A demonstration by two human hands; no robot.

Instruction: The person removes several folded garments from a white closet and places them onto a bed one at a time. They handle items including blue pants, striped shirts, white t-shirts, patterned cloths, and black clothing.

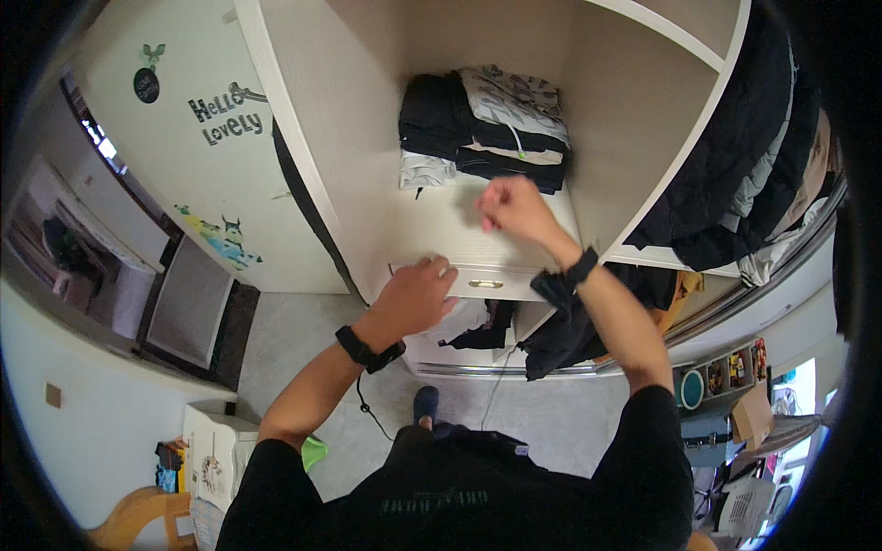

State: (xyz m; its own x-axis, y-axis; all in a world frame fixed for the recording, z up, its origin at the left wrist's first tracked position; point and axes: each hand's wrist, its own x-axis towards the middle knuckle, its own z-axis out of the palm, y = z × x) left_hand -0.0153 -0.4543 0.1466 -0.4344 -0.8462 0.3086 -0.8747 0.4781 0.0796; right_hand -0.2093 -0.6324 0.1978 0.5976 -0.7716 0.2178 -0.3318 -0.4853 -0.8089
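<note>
My left hand [417, 296] rests on the front edge of a wardrobe shelf, beside a drawer front with an inset metal pull [486, 284]; its fingers hold nothing that I can see. Above the shelf board [427, 227], my right hand [517, 210] is raised with curled fingers, slightly blurred; whether it holds something small cannot be told. Behind it lie folded dark clothes [434, 113] and a folded grey patterned garment [517, 103] with a drawstring. A folded pale garment [424, 169] lies at the left of the stack. Both wrists wear black bands.
Dark clothes [723, 151] hang in the right compartment. More garments [482, 330] lie below the drawer, near the sliding-door track [503, 370]. A white panel [220, 172] with stickers stands at left. A thin cable [496, 396] hangs towards the floor.
</note>
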